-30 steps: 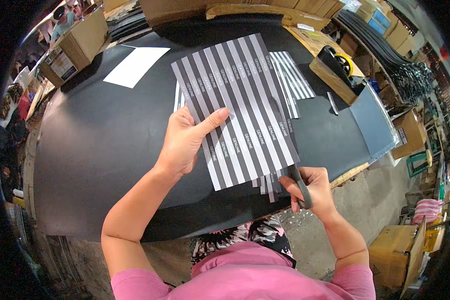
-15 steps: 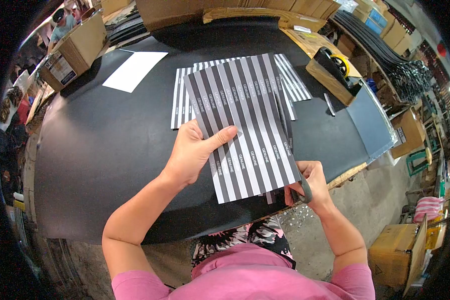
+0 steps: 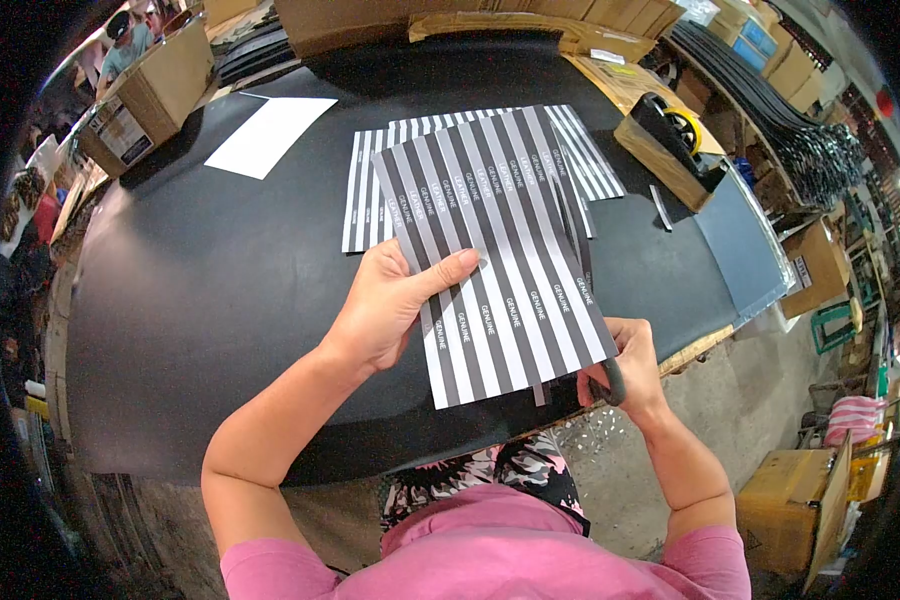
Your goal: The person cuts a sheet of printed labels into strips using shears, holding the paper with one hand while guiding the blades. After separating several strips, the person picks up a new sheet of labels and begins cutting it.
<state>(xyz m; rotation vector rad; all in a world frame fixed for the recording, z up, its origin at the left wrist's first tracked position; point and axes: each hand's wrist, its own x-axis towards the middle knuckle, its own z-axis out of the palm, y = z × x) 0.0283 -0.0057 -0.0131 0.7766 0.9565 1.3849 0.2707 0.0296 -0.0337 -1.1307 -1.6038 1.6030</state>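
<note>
My left hand (image 3: 385, 305) grips a striped sheet (image 3: 500, 250) printed with "GENUINE LEATHER", its thumb on top and its fingers underneath. The sheet is held up over the black table, slightly bent. At its lower right corner my right hand (image 3: 630, 370) is closed around the dark handles of a pair of scissors (image 3: 613, 385). The blades run up along the sheet's right edge, mostly hidden behind it. More striped sheets (image 3: 363, 190) lie on the table beyond. A narrow strip (image 3: 541, 394) shows below the held sheet.
A white sheet (image 3: 270, 138) lies on the black table (image 3: 190, 330) at the left. To the right stands a tape dispenser (image 3: 682, 135) by a cardboard piece. Cardboard boxes (image 3: 155, 100) line the far edge. Paper scraps (image 3: 595, 437) litter the floor. Another person (image 3: 125, 45) is at far left.
The held sheet's lower right corner has shifted slightly right, over the right hand's fingers. Both hands keep their hold, and the things on the table stay put.
</note>
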